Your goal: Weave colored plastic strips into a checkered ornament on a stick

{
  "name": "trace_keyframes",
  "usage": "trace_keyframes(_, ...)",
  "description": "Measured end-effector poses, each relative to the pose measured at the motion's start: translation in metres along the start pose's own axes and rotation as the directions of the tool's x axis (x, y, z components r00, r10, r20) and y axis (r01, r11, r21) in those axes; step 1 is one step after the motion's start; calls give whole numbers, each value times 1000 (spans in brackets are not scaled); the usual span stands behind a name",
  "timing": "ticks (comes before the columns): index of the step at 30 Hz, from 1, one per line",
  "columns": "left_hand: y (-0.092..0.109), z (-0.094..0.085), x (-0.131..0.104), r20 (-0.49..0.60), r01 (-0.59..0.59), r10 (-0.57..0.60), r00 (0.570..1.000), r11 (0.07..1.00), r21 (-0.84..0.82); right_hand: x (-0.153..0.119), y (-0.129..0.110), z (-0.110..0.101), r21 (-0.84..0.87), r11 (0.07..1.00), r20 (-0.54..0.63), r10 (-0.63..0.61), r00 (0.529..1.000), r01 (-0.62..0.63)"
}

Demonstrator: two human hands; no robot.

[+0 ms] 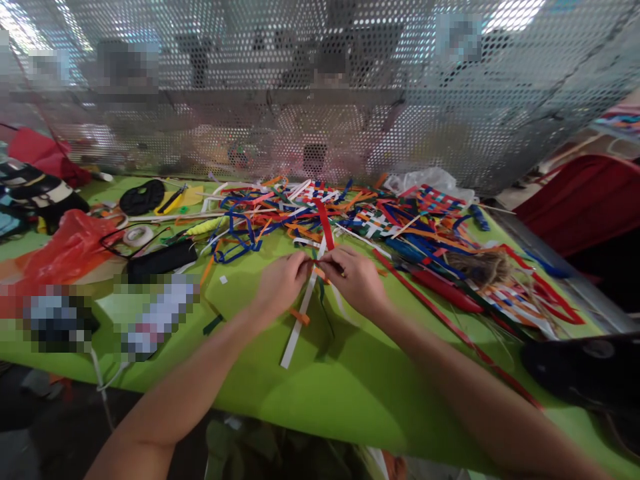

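Note:
My left hand (pixel 284 279) and my right hand (pixel 357 277) meet over the middle of the green table, thumbs and fingers pinched close together. Between them they grip a small cluster of crossing flat strips. A red strip (pixel 325 223) stands up from it, and a long white strip (pixel 295 337) slants down towards the near edge. Near the white strip's lower half, a short orange strip (pixel 300 317) crosses it. A dark green strip (pixel 327 310) dangles under my right hand. My fingertips hide the exact crossing.
A heap of coloured strips (pixel 280 213) with woven pieces (pixel 373 223) lies behind my hands. On the left are a black case (pixel 163 260), a tape roll (pixel 138 235), a yellow cutter (pixel 171 200) and an orange plastic bag (pixel 65 250). A perforated metal screen (pixel 300 120) rises behind.

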State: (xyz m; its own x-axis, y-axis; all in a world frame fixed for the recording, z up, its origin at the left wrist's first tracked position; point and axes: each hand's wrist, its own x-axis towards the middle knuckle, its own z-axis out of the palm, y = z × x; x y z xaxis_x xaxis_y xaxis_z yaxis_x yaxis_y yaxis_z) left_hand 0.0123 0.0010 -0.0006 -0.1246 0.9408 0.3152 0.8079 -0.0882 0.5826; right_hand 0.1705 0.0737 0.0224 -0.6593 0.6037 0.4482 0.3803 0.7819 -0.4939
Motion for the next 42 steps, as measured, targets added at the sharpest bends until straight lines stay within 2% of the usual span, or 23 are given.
trace_keyframes(3, 4, -2, 0, 62, 21, -27, 998, 995, 102, 0, 3, 2, -71, 997, -8, -20, 1000, 19)
trace_keyframes(6, 12, -2, -2, 101, 23, -37, 994, 991, 130, 0, 5, 8, -141, 989, -11, -39, 999, 37)
trace_keyframes(11, 20, -9, -4, 105, 25, -24, 994, 1000, -15, 2, 4, 6, -158, 987, -24, -35, 999, 31)
trace_keyframes(14, 12, -18, -1, 139, 47, -29, 990, 991, -126, 6, 7, -7, -80, 996, 13, -50, 999, 51)
trace_keyframes(16, 3, -24, 4, 150, 128, -110, 983, 985, -118, 9, 12, -17, -38, 997, 77, -69, 995, 72)
trace_keyframes(18, -7, -25, 9, 133, 196, -192, 972, 980, -20, 12, 18, -24, -36, 996, 146, -76, 986, 83)
trace_keyframes(20, -15, -21, 12, 175, 209, -232, 957, 968, 139, 14, 24, -29, -60, 995, 200, -67, 977, 81)
trace_keyframes(24, -16, -7, 11, 278, 145, -237, 931, 938, 314, 15, 36, -33, -91, 993, 287, -40, 957, 69)
trace_keyframes(27, -13, -3, 9, 275, 109, -225, 935, 918, 380, 15, 44, -34, -129, 990, 358, -3, 934, 53)
trace_keyframes(29, -13, -7, 10, 269, 115, -249, 930, 896, 429, 14, 47, -33, -146, 988, 354, 2, 935, 54)
trace_keyframes(34, -14, -22, 15, 196, 219, -355, 914, 839, 499, 13, 40, -23, -118, 986, 234, -86, 968, 116)
trace_keyframes(37, -11, -24, 15, 185, 216, -336, 924, 854, 473, 10, 27, -10, -75, 996, 231, -29, 972, 48)
trace_keyframes(42, 2, -18, 9, 278, 134, -258, 925, 907, 399, 4, 11, 6, -92, 982, 291, 186, 938, -166)
